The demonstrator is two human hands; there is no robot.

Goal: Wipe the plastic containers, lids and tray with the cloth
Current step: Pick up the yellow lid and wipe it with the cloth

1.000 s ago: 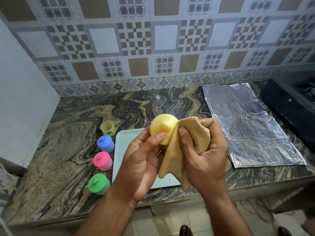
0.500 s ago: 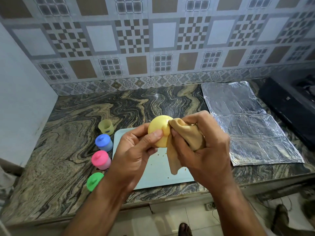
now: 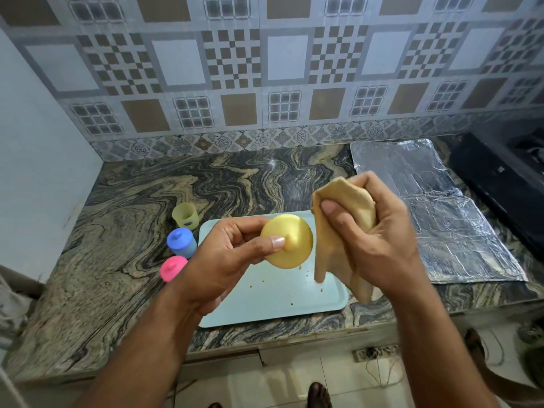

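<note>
Head view: the left hand (image 3: 229, 254) pinches the yellow lid (image 3: 287, 241) above the pale blue tray (image 3: 273, 301), thumb on its knob. The right hand (image 3: 374, 240) clenches the tan cloth (image 3: 347, 207) just beside the lid, apart from it. Yellow cup (image 3: 185, 215), blue-lidded container (image 3: 181, 242) and pink-lidded container (image 3: 173, 267) stand left of the tray.

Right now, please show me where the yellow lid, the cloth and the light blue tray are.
yellow lid (image 3: 290, 245): head view, on its round top beside the small knob.
cloth (image 3: 347, 210): head view, on the bunched part held in the right hand.
light blue tray (image 3: 279, 301): head view, on its bare flat bottom.
</note>
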